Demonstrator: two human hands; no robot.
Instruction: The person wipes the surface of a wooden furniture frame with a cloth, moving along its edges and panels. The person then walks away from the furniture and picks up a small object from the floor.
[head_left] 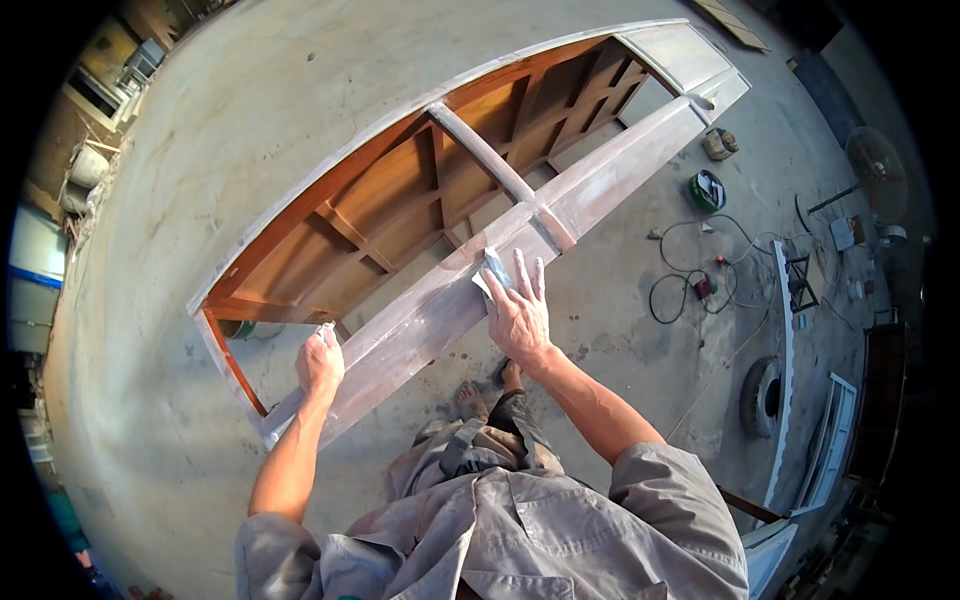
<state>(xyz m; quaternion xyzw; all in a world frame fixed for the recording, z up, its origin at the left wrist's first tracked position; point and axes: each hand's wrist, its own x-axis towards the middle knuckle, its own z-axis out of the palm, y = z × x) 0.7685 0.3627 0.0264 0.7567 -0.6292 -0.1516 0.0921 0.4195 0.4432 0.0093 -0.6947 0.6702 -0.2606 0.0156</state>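
LH: opening edge; RH: on rail

Black tyre on concrete floor, green tub, looping dark cable, round fan

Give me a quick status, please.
Left hand curled at frame. Right hand spread, on sheet against it. Cable on floor, apart from frame.

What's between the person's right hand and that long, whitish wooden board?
A small, thin, pale-blue and white sheet does: it sits under the right hand's fingers, against the long, whitish wooden board. Nothing else visible is in the way.
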